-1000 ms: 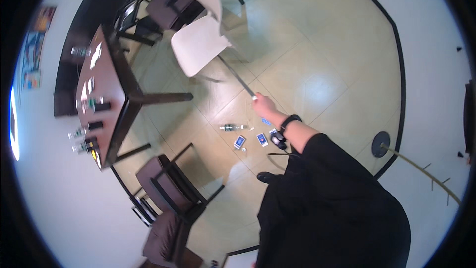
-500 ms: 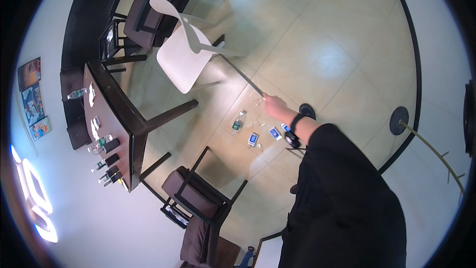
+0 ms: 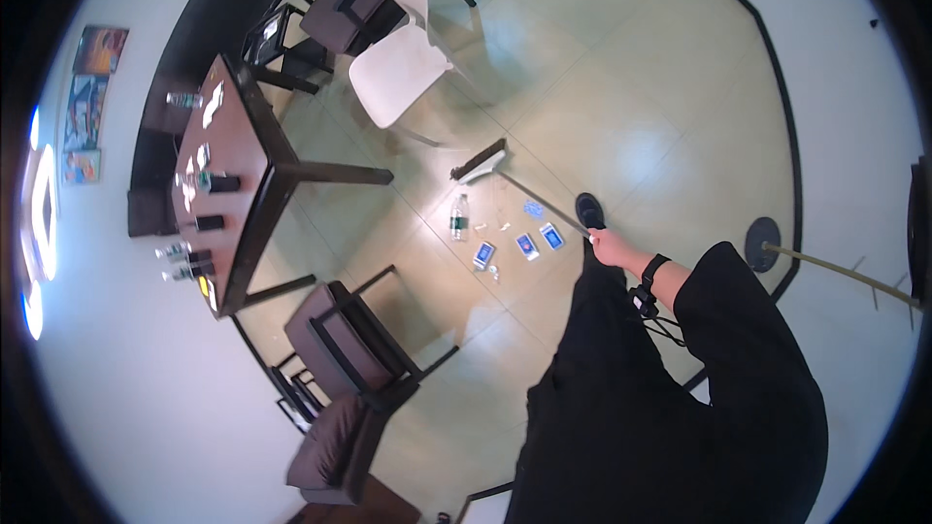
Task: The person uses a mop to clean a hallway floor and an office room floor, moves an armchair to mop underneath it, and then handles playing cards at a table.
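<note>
Sweeping well would mean keeping the white broom head with dark bristles [image 3: 480, 171] low and using short, gentle pulls, lest the clear plastic, green-labelled bottle [image 3: 458, 220] roll. The right hand [image 3: 610, 247] is closed round the slim grey broom handle [image 3: 544, 202]; from that hand, the head lies at 10 o'clock, the bottle and 3 blue-and-white rectangular packs [image 3: 526, 246] near 9 o'clock on the pale tiled floor [image 3: 621, 107]. The left hand is out of view.

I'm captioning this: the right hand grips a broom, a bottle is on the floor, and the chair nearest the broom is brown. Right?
One slip: the head view shows the chair nearest the broom is white, not brown. The right hand grips the broom, and a bottle is on the floor.
</note>
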`<state>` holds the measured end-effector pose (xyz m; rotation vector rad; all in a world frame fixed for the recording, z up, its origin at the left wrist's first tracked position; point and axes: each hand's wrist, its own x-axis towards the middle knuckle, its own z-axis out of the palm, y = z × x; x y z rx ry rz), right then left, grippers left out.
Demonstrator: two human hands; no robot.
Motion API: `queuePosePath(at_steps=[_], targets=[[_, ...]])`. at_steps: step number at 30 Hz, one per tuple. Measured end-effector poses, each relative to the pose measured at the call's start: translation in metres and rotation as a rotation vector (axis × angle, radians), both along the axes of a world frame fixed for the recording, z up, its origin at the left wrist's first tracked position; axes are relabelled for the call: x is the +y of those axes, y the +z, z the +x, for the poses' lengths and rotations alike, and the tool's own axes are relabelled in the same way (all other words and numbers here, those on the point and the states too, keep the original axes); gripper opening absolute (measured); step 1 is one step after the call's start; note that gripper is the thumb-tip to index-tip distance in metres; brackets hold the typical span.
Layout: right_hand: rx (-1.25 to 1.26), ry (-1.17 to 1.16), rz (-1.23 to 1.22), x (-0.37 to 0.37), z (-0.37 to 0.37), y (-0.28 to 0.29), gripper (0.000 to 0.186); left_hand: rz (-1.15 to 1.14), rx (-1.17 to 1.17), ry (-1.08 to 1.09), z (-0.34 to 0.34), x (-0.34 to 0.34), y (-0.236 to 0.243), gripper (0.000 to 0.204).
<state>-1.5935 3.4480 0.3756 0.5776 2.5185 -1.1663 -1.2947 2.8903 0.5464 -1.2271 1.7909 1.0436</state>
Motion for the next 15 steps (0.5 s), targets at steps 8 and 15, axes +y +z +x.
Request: queuePosePath(at_steps=[8,15], targets=[[-0.54,-0.02,-0.223,-0.051,0.084,0.147,0.032,0.071,0.175,-0.193,0.133,-0.077,-0.117,0.017],[-0.493,-0.31,-0.385,0.008,0.096,0.186,0.032,0.203,0.239,0.132,0.051,0.021,-0.059,0.019]])
